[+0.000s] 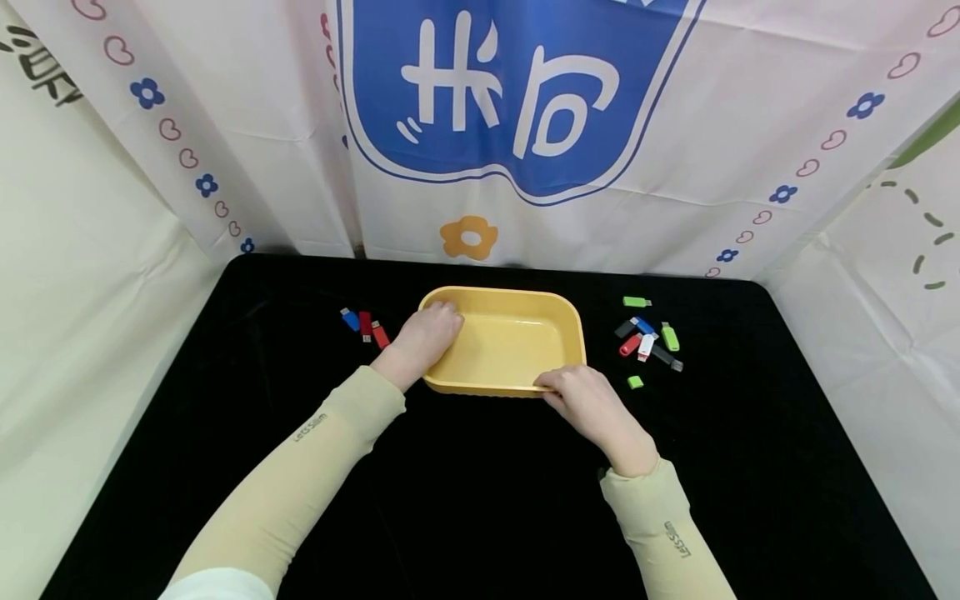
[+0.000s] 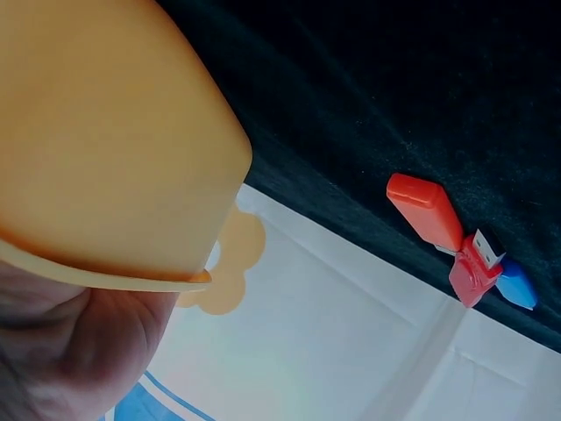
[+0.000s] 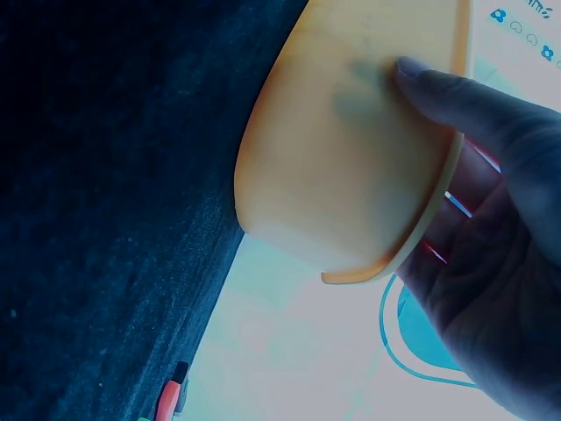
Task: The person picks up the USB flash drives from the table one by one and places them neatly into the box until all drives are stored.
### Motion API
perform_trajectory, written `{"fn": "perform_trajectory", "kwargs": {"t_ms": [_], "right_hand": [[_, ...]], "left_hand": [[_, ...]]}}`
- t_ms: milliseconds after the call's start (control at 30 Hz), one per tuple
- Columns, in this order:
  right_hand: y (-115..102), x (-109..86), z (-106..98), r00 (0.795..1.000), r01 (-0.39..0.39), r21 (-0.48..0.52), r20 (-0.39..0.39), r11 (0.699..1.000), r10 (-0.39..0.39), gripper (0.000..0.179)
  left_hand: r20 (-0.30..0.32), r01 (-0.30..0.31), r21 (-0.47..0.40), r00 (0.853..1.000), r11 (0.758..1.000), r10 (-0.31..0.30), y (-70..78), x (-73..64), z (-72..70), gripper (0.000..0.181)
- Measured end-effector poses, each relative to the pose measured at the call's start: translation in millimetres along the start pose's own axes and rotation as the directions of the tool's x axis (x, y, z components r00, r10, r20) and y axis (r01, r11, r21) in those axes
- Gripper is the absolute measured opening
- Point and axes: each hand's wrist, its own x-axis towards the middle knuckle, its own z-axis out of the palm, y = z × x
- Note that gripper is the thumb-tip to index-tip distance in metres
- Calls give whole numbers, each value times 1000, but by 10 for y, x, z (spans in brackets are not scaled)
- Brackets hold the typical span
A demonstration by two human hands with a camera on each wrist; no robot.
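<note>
A yellow rectangular plastic tray (image 1: 502,346) stands at the back middle of the black table, and nothing lies in it. My left hand (image 1: 429,335) grips its left rim, fingers bent over into the inside. At the near right corner my right hand (image 1: 591,404) pinches the rim. The right wrist view shows the right thumb (image 3: 429,86) against the tray's outer wall (image 3: 342,149), with the fingers on the inner side. In the left wrist view the left palm (image 2: 88,346) lies below the tray rim (image 2: 114,279); the left fingertips are hidden there.
Left of the tray lie a blue USB stick (image 1: 350,319), a dark red one (image 1: 365,325) and a red one (image 1: 380,335). Right of it several USB sticks lie loosely heaped, among them a green one (image 1: 670,337) and a white one (image 1: 646,347). A printed curtain (image 1: 292,200) borders the table's back.
</note>
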Motion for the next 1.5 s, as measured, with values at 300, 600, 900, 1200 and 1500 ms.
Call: {"fn": "perform_trajectory", "kwargs": {"t_ms": [300,600,900,1200,1500], "right_hand": [[-2,4,2,1000,2,0,10,1000,-2,11],[-4,13,25,1000,10,0,-1,1000,-10,12],[-19,35,30,999,31,19,4,999,-31,12],[-16,24,19,1000,19,4,1,1000,-19,12],[3,-3,6,1000,10,-13,-13,1000,-10,9]], "left_hand": [[-6,8,-27,1000,1000,-8,5,-18,23,23],[-12,3,-12,1000,1000,-3,-2,-28,33,21],[0,-18,-8,1000,1000,18,1,-34,14,20],[1,-21,-88,1000,996,21,28,-41,-89,21],[-125,-13,-290,992,957,-25,-104,-67,-151,10]]}}
